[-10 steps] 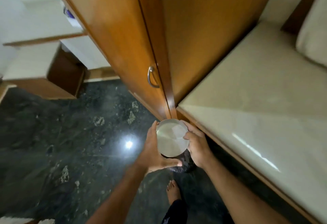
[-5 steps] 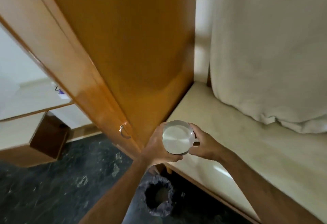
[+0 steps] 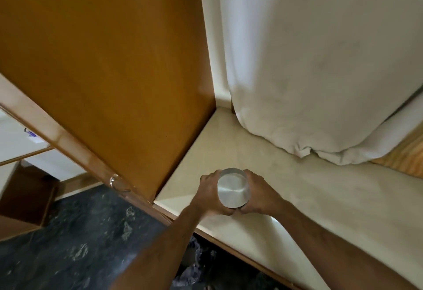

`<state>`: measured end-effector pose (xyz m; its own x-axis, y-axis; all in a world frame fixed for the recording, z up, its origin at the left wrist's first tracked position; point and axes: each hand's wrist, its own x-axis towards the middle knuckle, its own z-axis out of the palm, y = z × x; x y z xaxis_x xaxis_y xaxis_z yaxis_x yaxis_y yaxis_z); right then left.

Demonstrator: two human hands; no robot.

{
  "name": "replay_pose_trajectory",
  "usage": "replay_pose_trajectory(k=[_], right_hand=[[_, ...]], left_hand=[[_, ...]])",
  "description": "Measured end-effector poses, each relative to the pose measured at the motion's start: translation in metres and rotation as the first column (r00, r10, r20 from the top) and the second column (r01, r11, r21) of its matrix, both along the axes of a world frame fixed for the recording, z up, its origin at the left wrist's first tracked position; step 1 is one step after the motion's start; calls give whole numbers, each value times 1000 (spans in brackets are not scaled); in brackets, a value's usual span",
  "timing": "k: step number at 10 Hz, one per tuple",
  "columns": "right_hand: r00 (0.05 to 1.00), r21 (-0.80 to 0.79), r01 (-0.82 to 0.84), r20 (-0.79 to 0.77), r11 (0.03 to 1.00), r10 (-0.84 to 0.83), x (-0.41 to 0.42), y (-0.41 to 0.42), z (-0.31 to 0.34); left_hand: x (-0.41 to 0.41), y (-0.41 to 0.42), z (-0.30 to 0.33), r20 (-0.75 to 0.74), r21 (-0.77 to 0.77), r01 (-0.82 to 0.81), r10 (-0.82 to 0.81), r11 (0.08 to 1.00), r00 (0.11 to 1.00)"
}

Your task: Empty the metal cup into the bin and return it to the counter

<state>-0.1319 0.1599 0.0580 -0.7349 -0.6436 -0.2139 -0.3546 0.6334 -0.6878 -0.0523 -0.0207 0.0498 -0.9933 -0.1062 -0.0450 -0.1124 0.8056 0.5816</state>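
The round metal cup [image 3: 232, 190] is held between both hands over the cream counter [image 3: 309, 198], near its left corner beside the wooden cupboard. Its inside looks bare and shiny. My left hand [image 3: 209, 194] wraps the cup's left side and my right hand [image 3: 257, 194] wraps its right side; the thumbs meet under the near rim. Whether the cup touches the counter cannot be told. The bin [image 3: 194, 264], lined with a dark bag, sits on the floor under the counter's front edge, mostly hidden by my left forearm.
A tall wooden cupboard [image 3: 114, 72] with a metal handle [image 3: 116, 183] stands left of the counter. A white curtain [image 3: 320, 61] hangs down onto the counter at the back. Dark marble floor [image 3: 68, 244] lies at lower left, with a low wooden shelf unit [image 3: 25, 198] beyond.
The cup has risen from above the bin on the floor and moved right, over the counter. Both hands stayed on it, and the view has tilted upward.
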Motion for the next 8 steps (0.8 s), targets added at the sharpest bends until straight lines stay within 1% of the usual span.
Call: replay_pose_trajectory(k=[2,3,4,5,6,7,8], right_hand=[[999,124,34,-16,992,-33,3,-7,-21],[999,211,41,-42,977,-32,4,-10,-28],[998,239,44,-57,970,-31,6,-11,-34],[998,239,41,-64,970,-27,5,-12,-35],[997,253,34,-80,967,-14,4,-12,-35],[999,287,-18,-34,958,29,0,-10,-26],[989,371,-145,86,917,121,-14,-8,-9]], left_hand=[[-2,-10,-22,107,7,1,-2,1000,994],[-3,-14,-32,141,16,4,-6,1000,990],[-2,-15,-36,147,24,2,-5,1000,989],[-3,-15,-37,144,-13,2,0,1000,990],[-4,-15,-35,173,-54,1,8,999,985],[-3,-16,-23,241,-121,59,-29,991,970],[-5,-23,-13,325,-198,141,-71,970,943]])
